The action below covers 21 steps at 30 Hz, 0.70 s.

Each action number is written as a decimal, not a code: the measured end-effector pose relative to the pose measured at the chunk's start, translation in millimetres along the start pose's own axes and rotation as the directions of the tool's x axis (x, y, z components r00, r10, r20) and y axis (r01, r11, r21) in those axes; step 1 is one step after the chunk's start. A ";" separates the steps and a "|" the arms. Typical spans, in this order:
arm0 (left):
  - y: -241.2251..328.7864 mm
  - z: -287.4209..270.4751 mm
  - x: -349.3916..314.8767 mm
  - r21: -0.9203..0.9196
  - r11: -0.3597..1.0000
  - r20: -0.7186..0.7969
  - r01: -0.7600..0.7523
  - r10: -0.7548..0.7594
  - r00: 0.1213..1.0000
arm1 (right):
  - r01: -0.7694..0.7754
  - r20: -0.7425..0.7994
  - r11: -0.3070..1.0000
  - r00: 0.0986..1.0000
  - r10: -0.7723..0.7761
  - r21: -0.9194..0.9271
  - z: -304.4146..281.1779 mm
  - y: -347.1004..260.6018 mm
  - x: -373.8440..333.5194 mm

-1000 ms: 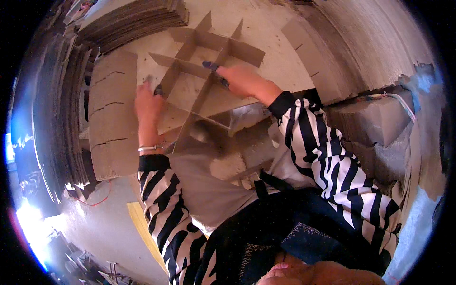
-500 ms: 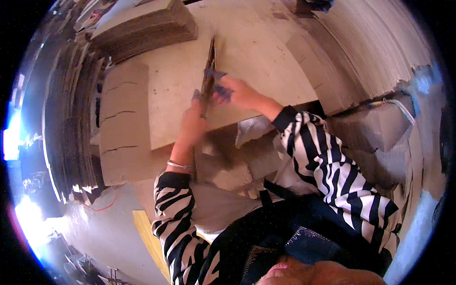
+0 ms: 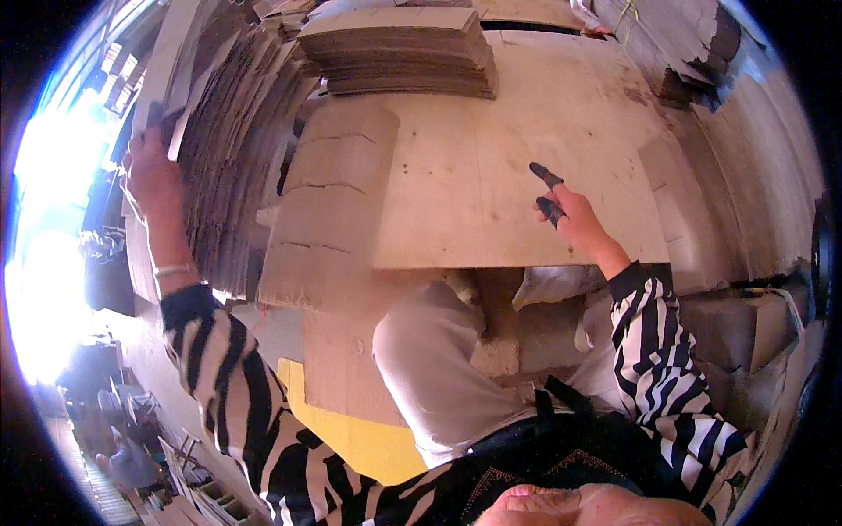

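Note:
My left hand point(image 3: 158, 180) is stretched far out to the left, with a silver bangle at the wrist. Its fingers close on the near end of a pale cardboard piece point(image 3: 168, 74), seen nearly edge-on beside an upright stack of cardboard sheets point(image 3: 232, 149). Over the wooden tabletop point(image 3: 474, 210) is my right hand point(image 3: 574, 217), holding nothing. Dark covers wrap its index finger and thumb, which stand apart; the other fingers are curled. A cardboard sheet with several slits point(image 3: 324, 184) lies at the table's left side.
A thick pile of flat cardboard point(image 3: 399, 57) sits at the table's far left. Tall cardboard stacks point(image 3: 745, 184) line the right side. Below the table edge are my knees, a white bag point(image 3: 557, 285) and a yellow board point(image 3: 351, 430) at lower left.
Both hands were together on an upright cardboard piece over the table. My left hand has swung far left with a cardboard piece; my right hand has let go. The view has shifted left.

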<state>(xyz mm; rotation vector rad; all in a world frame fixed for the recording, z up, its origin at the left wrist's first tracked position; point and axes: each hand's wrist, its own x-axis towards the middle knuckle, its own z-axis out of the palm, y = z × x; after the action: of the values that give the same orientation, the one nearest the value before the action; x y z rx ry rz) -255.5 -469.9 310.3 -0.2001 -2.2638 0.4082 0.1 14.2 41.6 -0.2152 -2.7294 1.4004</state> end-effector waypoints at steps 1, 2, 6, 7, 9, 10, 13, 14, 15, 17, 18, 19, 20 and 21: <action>-23.8 19.0 2.7 0.092 0.995 0.102 0.024 -0.034 0.994 | 0.028 -0.005 1.000 1.000 -0.028 0.004 3.9 -4.3 0.6; -51.2 40.1 4.2 0.067 0.996 0.192 0.056 -0.068 0.979 | 0.059 -0.009 0.998 0.998 -0.059 0.012 9.5 -8.3 0.7; -121.8 122.0 -13.4 -0.130 0.991 0.353 -0.035 0.079 0.932 | -0.024 -0.005 0.997 1.000 0.024 -0.067 11.3 -22.4 1.5; -121.6 131.9 -11.9 -0.153 0.988 0.371 -0.031 0.086 0.925 | -0.009 -0.026 0.995 1.000 0.007 -0.101 8.4 -23.5 -0.5; -134.5 131.8 0.0 -0.178 0.983 0.417 0.043 0.036 0.908 | 0.031 -0.055 0.988 0.998 -0.040 -0.150 9.4 -28.3 -2.9; -121.0 115.7 6.5 -0.188 0.981 0.407 0.053 0.029 0.913 | 0.015 -0.037 0.980 0.999 -0.023 -0.199 8.4 -26.0 -3.5; -96.8 87.3 2.5 -0.237 0.969 0.373 0.076 0.019 0.928 | 0.008 0.020 0.947 1.000 -0.001 -0.322 7.2 5.9 -6.5; -92.1 85.2 5.4 -0.276 0.959 0.338 0.063 0.036 0.941 | 0.031 0.030 0.944 0.999 -0.022 -0.330 9.8 12.6 -3.8; -86.9 92.2 3.0 -0.336 0.940 0.277 0.053 0.045 0.960 | 0.112 -0.050 0.954 0.990 -0.131 -0.276 9.3 -8.9 -5.1; -61.1 104.8 -6.0 -0.479 0.878 0.141 0.015 0.061 0.988 | 0.046 0.024 0.959 0.999 -0.041 -0.279 0.0 -13.5 -7.5; -44.3 94.4 -8.3 -0.550 0.835 0.060 -0.004 0.044 0.997 | 0.108 0.037 0.933 0.994 -0.101 -0.344 -8.4 -18.1 -2.7; -18.5 88.3 -4.5 -0.646 0.762 -0.021 -0.038 0.032 0.999 | 0.101 -0.022 0.919 0.993 -0.119 -0.382 -27.1 -19.4 -9.8; 10.4 92.6 -21.6 -0.736 0.674 -0.065 -0.056 0.011 0.998 | 0.111 -0.040 0.897 0.989 -0.142 -0.428 -39.2 -34.6 -12.4; 33.4 90.0 -33.6 -0.806 0.586 -0.100 -0.081 0.000 0.995 | 0.062 -0.045 0.843 0.994 -0.101 -0.534 -54.2 -49.6 -10.9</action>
<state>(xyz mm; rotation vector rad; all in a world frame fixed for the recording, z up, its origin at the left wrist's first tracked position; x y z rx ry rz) -300.5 -468.2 219.2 -0.7271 -2.1942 -0.6649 12.9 27.5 113.6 -0.1658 -2.9566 0.5659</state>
